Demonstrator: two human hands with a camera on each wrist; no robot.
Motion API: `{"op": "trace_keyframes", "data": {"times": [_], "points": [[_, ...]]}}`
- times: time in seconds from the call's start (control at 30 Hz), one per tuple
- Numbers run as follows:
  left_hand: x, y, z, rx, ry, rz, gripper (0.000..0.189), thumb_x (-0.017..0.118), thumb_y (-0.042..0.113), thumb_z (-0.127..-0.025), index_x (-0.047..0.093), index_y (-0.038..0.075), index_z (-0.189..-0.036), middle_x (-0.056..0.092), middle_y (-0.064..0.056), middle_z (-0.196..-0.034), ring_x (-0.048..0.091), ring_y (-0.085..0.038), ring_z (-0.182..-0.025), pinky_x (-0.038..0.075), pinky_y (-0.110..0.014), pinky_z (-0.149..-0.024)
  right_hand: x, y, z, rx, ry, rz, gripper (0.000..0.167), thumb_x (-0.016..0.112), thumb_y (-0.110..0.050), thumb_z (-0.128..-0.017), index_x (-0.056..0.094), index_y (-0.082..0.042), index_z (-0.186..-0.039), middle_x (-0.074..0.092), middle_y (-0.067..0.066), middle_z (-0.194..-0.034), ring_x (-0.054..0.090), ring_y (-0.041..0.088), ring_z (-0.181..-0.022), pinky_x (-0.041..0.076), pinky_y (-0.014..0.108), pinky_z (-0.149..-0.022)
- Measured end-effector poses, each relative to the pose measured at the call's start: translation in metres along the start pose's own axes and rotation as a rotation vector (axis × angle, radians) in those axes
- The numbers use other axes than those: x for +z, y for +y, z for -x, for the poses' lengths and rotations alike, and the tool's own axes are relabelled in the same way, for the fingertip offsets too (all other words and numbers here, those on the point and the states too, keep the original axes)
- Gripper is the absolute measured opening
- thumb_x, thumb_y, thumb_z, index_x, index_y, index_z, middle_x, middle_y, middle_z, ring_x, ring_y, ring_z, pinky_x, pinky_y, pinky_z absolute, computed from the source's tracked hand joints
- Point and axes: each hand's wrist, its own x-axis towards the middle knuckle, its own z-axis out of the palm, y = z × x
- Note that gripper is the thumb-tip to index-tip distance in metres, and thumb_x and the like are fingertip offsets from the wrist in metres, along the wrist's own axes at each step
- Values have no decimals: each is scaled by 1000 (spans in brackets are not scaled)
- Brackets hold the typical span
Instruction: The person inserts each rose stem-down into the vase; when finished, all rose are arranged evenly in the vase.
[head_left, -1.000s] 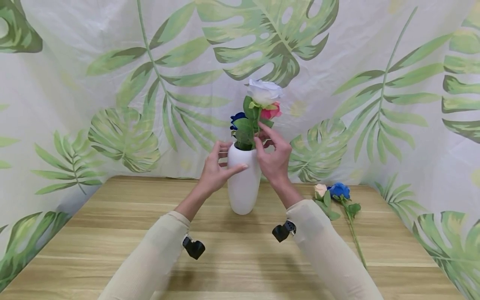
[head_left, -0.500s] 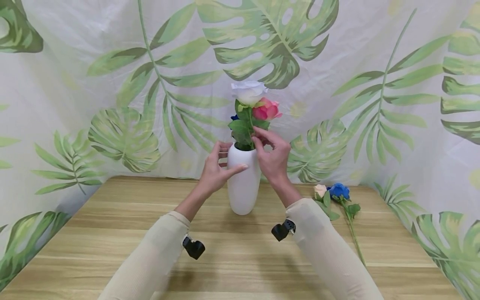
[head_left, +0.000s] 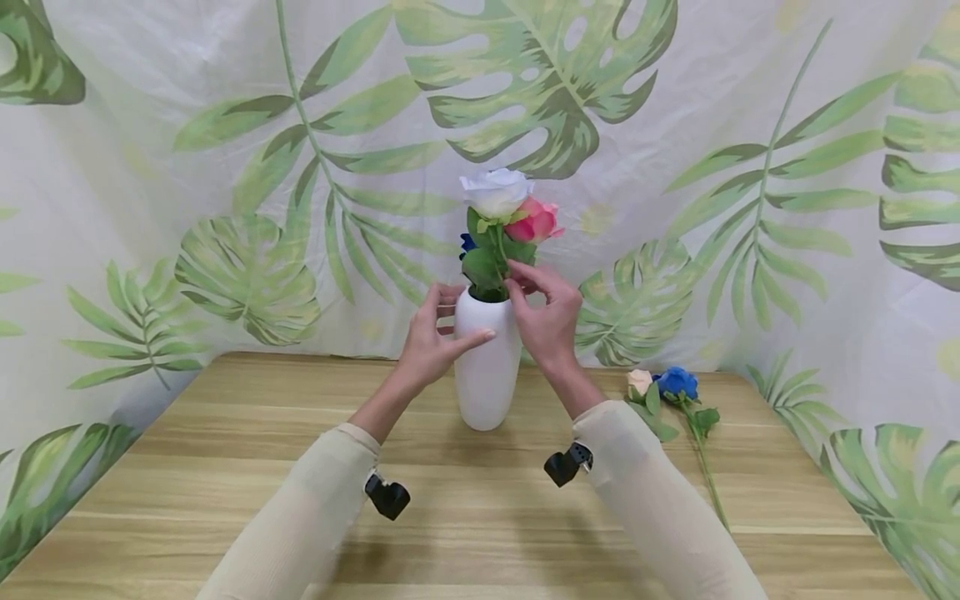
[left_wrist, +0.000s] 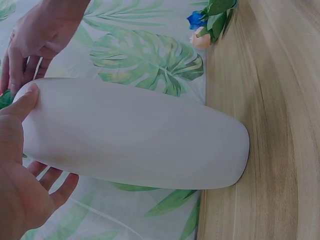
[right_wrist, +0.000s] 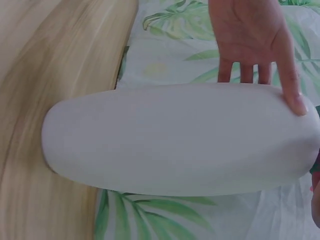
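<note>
A white vase [head_left: 486, 375] stands upright on the table in the head view. Its upper part is held by my left hand [head_left: 433, 342], thumb across the front and fingers round the far side; the left wrist view shows the same thumb on the vase [left_wrist: 135, 135]. My right hand [head_left: 549, 321] pinches the green stem of a white rose [head_left: 497, 193] just above the vase's mouth. Behind that rose, a pink rose [head_left: 536, 221] leans right and a dark blue flower [head_left: 467, 244] is mostly hidden by leaves. The stems' lower ends are out of sight inside the vase.
On the wooden table [head_left: 465, 533], right of the vase, lie a blue rose [head_left: 677, 382] with a long stem and a peach rose [head_left: 640, 382]. A leaf-printed cloth [head_left: 360, 167] hangs directly behind the table.
The white rose has shifted left and then sunk slightly, with my right fingers on its stem. More of the pink rose shows, less of the dark blue flower. My left hand stays on the vase.
</note>
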Motion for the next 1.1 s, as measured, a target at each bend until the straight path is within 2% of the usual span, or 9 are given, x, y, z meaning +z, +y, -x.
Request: {"op": "trace_keyframes", "data": {"times": [0.13, 0.27, 0.43, 0.57, 0.8, 0.97, 1.1], "points": [[0, 0, 0, 2, -3, -7, 63, 87, 11, -85, 48, 1, -133, 56, -18, -137, 57, -35, -122, 55, -55, -98, -1, 3, 4, 1, 18, 25, 19, 76, 6, -90, 79, 3, -108, 76, 19, -92, 70, 30, -83, 57, 45, -73], [1, 0, -1, 4, -5, -6, 64, 88, 11, -84, 48, 1, -133, 56, -18, -138, 57, -35, -123, 54, -56, -98, -3, 5, 7, 10, 23, 44, 17, 75, 5, -90, 80, 2, -106, 77, 18, -93, 70, 30, -85, 54, 44, -71], [0, 1, -2, 3, -1, -1, 65, 88, 10, -84, 48, 0, -133, 56, -20, -136, 56, -35, -122, 54, -57, -97, -9, 6, 9, 6, 12, 64, 13, 72, 5, -91, 81, 1, -100, 75, 15, -95, 68, 29, -88, 52, 39, -72], [0, 0, 0, -17, -1, -2, 64, 87, 10, -84, 47, 0, -133, 56, -21, -135, 56, -35, -121, 53, -57, -98, -17, 5, 12, 6, -29, 74, 12, 73, 5, -90, 80, 2, -100, 74, 15, -95, 68, 28, -89, 50, 32, -72], [1, 2, 1, -40, -5, -4, 63, 88, 11, -84, 47, 1, -130, 57, -20, -131, 57, -34, -120, 54, -54, -98, -42, 3, 18, 72, -139, 82, 19, 72, 8, -88, 77, 4, -106, 74, 17, -92, 68, 28, -85, 52, 25, -69], [0, 1, 1, -44, -6, -1, 63, 88, 11, -83, 47, 1, -130, 57, -20, -129, 56, -34, -119, 54, -53, -98, -73, 2, 22, 206, -266, 105, 20, 74, 7, -90, 76, 4, -109, 75, 18, -94, 72, 30, -86, 56, 19, -69], [0, 1, 0, -47, -8, 8, 63, 88, 11, -84, 47, 0, -130, 57, -21, -129, 56, -34, -119, 53, -54, -99, -101, 4, 27, 318, -425, 204, 24, 74, 1, -93, 74, 2, -117, 76, 16, -96, 74, 31, -89, 60, 27, -73]]}}
